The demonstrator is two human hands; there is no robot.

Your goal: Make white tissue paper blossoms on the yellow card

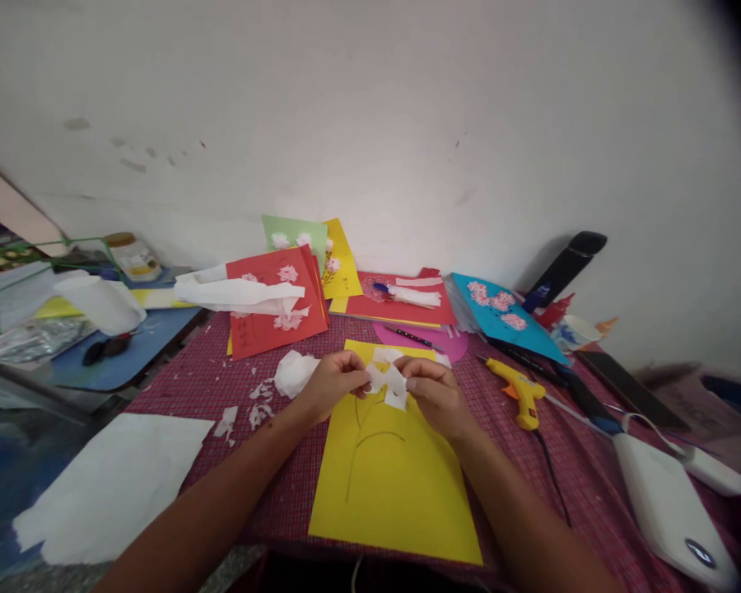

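My left hand [339,377] and my right hand [433,390] both pinch a small piece of white tissue paper [393,380], one at each side of it. They hold it over the upper part of a yellow sheet of paper [401,494]. Thin dark curved lines like a branch are drawn on that sheet. Further white pieces lie at its top edge, partly hidden by my fingers. A crumpled ball of white tissue [295,374] rests just left of my left hand, with torn scraps [261,403] beside it.
A yellow hot glue gun [519,391] lies right of the sheet, its cord trailing forward. Red [275,329] and blue cards [500,317] with tissue flowers stand behind. A white power bank-like box [673,511] is at the right; a tissue roll [102,303] sits far left.
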